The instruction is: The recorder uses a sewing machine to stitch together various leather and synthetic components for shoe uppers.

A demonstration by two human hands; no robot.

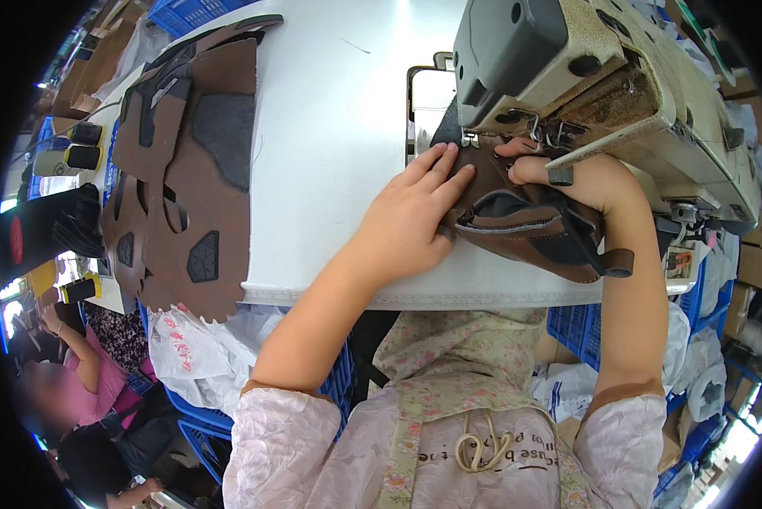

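A brown and black shoe upper (516,231) lies on the white tabletop beneath the head of a sewing machine (605,102). Its front part runs under the presser foot (471,138), while the stitched collar opening faces me. My left hand (410,219) rests flat at the left edge of the upper, fingers stretched toward the presser foot. Reaching in from the right under the machine head, my right hand (597,181) has its fingers bent and closed on the upper just right of the needle area. Part of this hand is hidden by the machine.
Stacked brown cut pieces with dark patches (215,182) cover the table's left side. Beyond them stand thread spools (82,157). A white plastic bag (198,348) and blue crates (577,331) sit below the front edge. A person in pink (101,386) is at lower left.
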